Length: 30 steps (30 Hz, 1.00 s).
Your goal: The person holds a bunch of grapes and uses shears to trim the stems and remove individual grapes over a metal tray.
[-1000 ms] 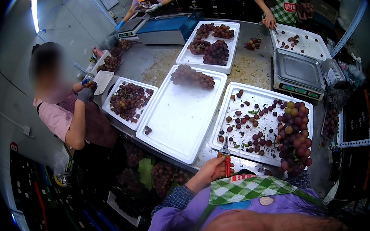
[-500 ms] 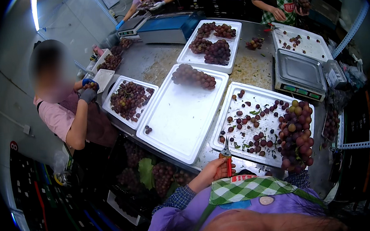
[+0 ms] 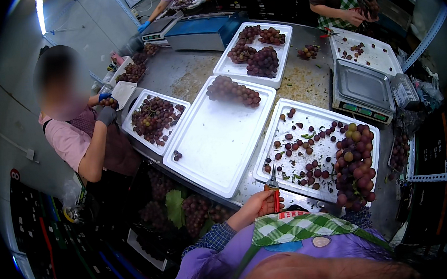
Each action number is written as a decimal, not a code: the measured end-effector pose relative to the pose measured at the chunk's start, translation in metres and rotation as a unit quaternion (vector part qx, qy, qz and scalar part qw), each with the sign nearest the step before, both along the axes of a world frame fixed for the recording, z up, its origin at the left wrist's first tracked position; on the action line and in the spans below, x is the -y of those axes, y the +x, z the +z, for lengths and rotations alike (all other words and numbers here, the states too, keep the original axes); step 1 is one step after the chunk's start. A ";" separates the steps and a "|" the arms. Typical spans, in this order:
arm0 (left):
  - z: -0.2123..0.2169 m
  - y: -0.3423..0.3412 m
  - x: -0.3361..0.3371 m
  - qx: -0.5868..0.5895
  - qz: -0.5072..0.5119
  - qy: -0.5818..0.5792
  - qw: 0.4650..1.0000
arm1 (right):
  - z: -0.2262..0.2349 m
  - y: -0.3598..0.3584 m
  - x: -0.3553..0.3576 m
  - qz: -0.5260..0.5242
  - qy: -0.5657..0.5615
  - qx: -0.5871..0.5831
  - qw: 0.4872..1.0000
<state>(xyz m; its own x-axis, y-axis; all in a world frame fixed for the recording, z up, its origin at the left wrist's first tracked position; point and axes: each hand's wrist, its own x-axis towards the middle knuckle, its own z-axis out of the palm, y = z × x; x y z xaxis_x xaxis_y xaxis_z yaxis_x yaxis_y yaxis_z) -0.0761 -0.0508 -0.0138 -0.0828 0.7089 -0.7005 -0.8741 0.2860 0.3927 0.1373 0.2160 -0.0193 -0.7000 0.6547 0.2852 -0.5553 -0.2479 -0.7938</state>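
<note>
While the left hand (image 3: 266,204) is clamped around the red handles of a pair of snips (image 3: 273,184), the right hand is hidden; only a checked cuff (image 3: 359,217) shows just below the large grape bunch (image 3: 354,165), so that hand's state cannot be told. The bunch, dark red with some yellow-green berries, lines the right edge of the near white tray (image 3: 317,111); whether it rests there or is held above cannot be determined. The snips' blades point away from the person at the tray's near left corner. Loose grapes (image 3: 317,173) and green stem bits lie scattered across this tray, on the surface (image 3: 187,63). To its left, a second white tray (image 3: 213,140) carries one bunch (image 3: 232,92) along its far edge and a few grapes by its near left corner. A scale (image 3: 362,86) stands beyond the near tray's far right corner. At the surface's left edge, a gloved co-worker (image 3: 90,140) holds grapes.
</note>
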 end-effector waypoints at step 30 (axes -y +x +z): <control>-0.002 0.002 -0.007 0.008 -0.010 -0.021 1.000 | -0.001 -0.013 0.009 0.028 0.054 -0.035 0.998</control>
<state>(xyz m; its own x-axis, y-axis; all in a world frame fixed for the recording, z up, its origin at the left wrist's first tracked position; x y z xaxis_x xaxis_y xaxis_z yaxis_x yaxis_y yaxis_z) -0.0746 -0.0433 -0.0161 -0.0573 0.6810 -0.7301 -0.8735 0.3198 0.3669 0.1245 0.2073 -0.0206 -0.7110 0.5773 0.4015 -0.5976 -0.1951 -0.7777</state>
